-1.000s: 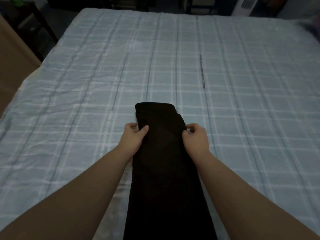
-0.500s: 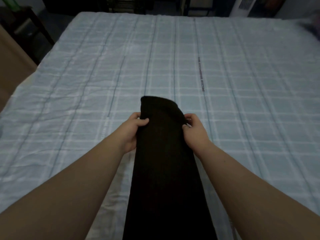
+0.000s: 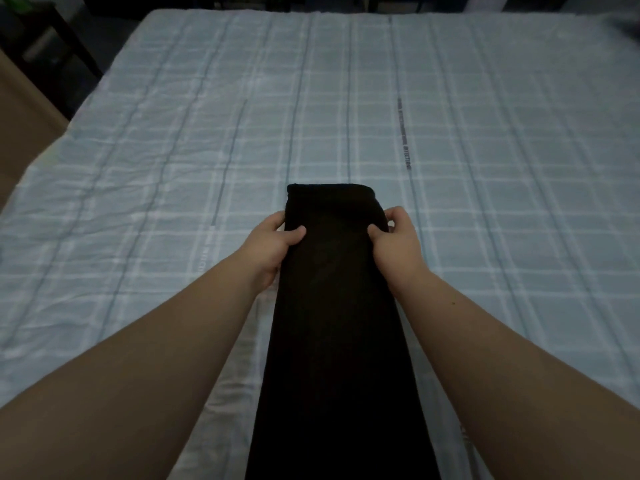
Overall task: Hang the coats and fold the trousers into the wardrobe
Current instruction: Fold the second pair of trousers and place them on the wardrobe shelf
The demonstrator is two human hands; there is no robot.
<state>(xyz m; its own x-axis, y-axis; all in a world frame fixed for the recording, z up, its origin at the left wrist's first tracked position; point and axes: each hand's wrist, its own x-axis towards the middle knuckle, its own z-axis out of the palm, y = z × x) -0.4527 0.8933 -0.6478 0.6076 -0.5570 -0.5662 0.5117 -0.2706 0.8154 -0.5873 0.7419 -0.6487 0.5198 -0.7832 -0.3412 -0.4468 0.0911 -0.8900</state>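
Observation:
Black trousers (image 3: 337, 323) lie as one long narrow strip on the bed, running from the bottom edge of the view up to a straight far end near the middle. My left hand (image 3: 273, 245) grips the strip's left edge just below that far end, thumb on top of the cloth. My right hand (image 3: 394, 242) pinches the right edge at the same height, thumb on the cloth and fingers curled behind it. The near end of the trousers is cut off by the frame. No coat and no wardrobe is in view.
A pale blue checked bedsheet (image 3: 485, 168) covers the bed and fills most of the view. A brown wooden surface (image 3: 20, 112) borders the bed at the left. Dark furniture (image 3: 52, 39) stands beyond the far left corner.
Both hands have moved the far end of the trousers a little further up the bed, and the end now lies straighter. Their hold on the two edges is the same.

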